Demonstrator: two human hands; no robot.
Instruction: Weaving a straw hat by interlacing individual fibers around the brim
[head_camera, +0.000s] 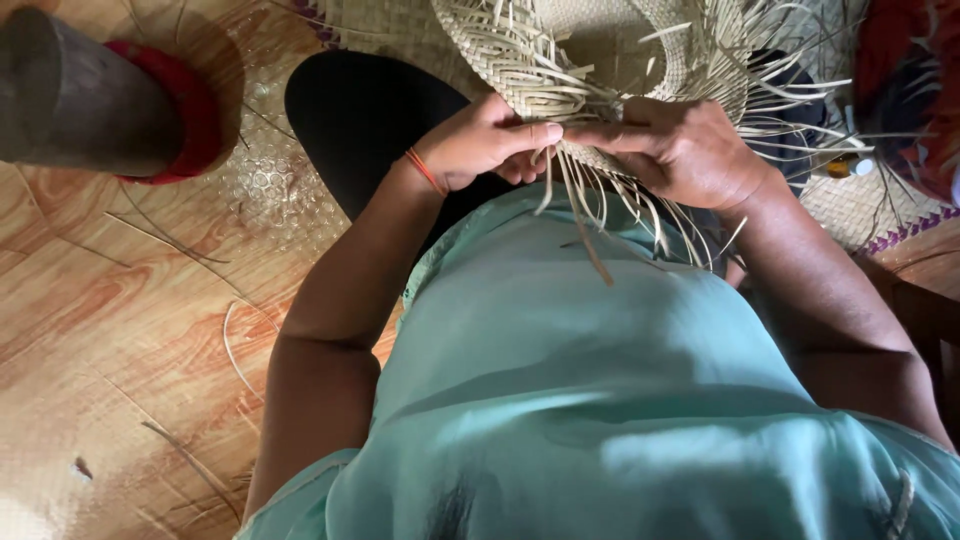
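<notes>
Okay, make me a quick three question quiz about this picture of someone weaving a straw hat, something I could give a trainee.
1. True or false: both hands touch the woven straw hat.
2. Which wrist wears the thin orange band? A) left B) right C) neither
3. What covers the floor to the person's left?

Key:
1. True. The left hand and the right hand meet at the hat's edge, pinching the loose strips.
2. A.
3. A wood-grain patterned surface with stray straw strips lying on it.
</notes>
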